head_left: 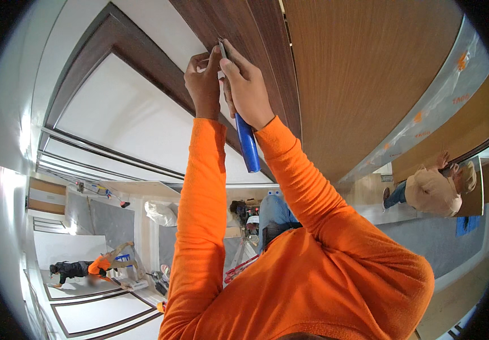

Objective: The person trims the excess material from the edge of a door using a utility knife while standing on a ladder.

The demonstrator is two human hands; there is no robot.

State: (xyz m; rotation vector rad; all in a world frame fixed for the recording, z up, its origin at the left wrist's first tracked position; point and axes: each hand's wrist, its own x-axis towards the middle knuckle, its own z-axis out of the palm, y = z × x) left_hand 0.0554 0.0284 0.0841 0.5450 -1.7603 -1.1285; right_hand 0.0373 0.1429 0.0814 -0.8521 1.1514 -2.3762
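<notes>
My right hand [247, 85] is wrapped round a long blue-handled tool [247, 144]. The handle sticks out below the palm, and a thin metal part [222, 49] shows by the fingertips. From here the tool's exact kind is unclear. Close beside it, my left hand [203, 85] has its fingers bent and pinched near that metal part; what they hold, if anything, is hidden. Both hands are up against a dark brown wood-grain board [250, 34], with the fingertips at its surface.
White panels [125, 102] in dark brown frames [80, 73] lie left of my hands. A wide brown wood panel [369, 73] spans the right, edged by clear plastic film [426, 119]. One person [431, 190] is at far right; two people [94, 267] work at lower left near a ladder.
</notes>
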